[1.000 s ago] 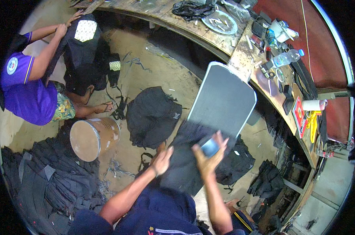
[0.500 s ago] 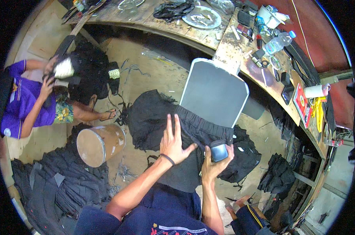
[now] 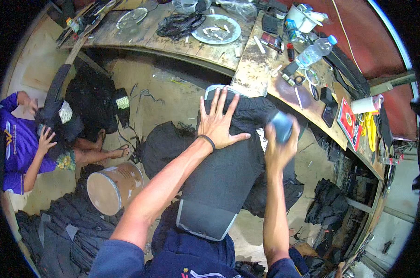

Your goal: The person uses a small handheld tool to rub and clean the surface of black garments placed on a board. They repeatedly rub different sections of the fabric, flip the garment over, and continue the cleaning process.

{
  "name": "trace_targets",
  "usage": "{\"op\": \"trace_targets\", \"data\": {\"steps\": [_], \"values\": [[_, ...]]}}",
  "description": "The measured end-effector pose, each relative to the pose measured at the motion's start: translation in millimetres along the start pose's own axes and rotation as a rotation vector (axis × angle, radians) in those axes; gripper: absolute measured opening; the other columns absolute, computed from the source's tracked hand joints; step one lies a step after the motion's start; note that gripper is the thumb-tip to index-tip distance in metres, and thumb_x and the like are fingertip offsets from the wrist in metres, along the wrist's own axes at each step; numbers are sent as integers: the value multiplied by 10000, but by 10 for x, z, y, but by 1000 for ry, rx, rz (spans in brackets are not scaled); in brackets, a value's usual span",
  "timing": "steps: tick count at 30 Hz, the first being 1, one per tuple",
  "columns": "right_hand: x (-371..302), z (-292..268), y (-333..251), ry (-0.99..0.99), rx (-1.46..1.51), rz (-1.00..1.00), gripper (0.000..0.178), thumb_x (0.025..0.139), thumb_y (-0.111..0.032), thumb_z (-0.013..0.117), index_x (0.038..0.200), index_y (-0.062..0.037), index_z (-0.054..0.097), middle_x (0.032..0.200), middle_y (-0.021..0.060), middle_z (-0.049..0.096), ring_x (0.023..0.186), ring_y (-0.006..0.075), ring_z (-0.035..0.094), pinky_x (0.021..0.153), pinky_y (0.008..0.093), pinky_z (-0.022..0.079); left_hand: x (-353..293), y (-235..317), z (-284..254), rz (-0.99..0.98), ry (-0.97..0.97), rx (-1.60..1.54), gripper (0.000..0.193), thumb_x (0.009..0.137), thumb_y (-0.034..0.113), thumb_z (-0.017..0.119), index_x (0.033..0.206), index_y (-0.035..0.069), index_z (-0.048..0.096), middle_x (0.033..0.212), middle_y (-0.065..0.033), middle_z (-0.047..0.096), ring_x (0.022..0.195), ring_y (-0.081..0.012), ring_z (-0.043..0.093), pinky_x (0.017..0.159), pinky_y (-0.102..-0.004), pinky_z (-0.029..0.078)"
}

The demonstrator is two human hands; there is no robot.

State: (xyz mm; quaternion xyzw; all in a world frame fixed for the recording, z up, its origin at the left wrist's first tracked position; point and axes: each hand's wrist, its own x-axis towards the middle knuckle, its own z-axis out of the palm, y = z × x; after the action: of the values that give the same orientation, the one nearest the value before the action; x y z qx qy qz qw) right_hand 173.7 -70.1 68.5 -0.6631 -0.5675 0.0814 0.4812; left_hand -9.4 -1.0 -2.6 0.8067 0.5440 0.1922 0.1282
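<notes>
A black garment (image 3: 219, 169) with a gathered elastic waistband is drawn over a grey, pale-edged board (image 3: 205, 220); the board's near end shows by my lap, and a strip of its far end shows past the waistband. My left hand (image 3: 218, 123) lies flat on the cloth near the waistband, fingers spread. In my right hand (image 3: 283, 150) is a shiny blue-black, block-like thing (image 3: 281, 127), blurred by motion, above the garment's right edge. A small white patch (image 3: 262, 138) shows on the cloth beside it.
A worktable (image 3: 210, 55) bends around the far and right sides, bearing a plate (image 3: 216, 29), a water bottle (image 3: 315, 52) and a phone (image 3: 330, 114). Left stand a cardboard drum (image 3: 115, 187) and piled black cloth (image 3: 75, 227). A person in purple (image 3: 22, 139) handles dark cloth at far left.
The garment has been drawn over the board, which now reaches toward my lap. My left hand has flattened onto the cloth, and the right has moved right and up with the block-like thing.
</notes>
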Motion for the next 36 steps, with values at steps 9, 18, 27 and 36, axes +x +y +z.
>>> {"op": "trace_targets", "data": {"steps": [9, 18, 27, 36], "values": [[-794, 205, 138, -390, -495, -158, 416, 755, -313, 902, 1024, -46, 728, 970, 129, 656, 891, 342, 651, 796, 467, 549, 67, -96, 175, 17, 44, 11, 1333, 708, 972, 669, 1748, 229, 295, 1808, -244, 168, 1683, -436, 117, 1260, -803, 23], [-1123, -196, -435, -526, -385, -170, 297, 747, -247, 878, 904, -80, 689, 861, 97, 630, 805, 305, 613, 711, 448, 507, 101, -76, 154, -28, 30, 10, 1355, 677, 985, 674, 1747, 242, 300, 1806, -247, 168, 1683, -431, 119, 1257, -807, 32], [-1343, -90, -747, -600, -361, -164, 276, 722, -242, 857, 893, -81, 712, 884, 111, 663, 813, 300, 620, 738, 443, 520, 121, -69, 153, 13, 18, 12, 1312, 737, 974, 634, 1754, 230, 273, 1822, -251, 85, 1685, -463, 60, 1211, -866, 16], [-1553, 131, -879, -636, -357, -155, 265, 765, -276, 845, 890, -91, 704, 912, 106, 649, 852, 312, 619, 741, 459, 492, 180, -123, 122, 214, 0, -62, 1175, 839, 816, 684, 1755, 225, 245, 1819, -217, 135, 1691, -430, 58, 1227, -857, -1]]}}
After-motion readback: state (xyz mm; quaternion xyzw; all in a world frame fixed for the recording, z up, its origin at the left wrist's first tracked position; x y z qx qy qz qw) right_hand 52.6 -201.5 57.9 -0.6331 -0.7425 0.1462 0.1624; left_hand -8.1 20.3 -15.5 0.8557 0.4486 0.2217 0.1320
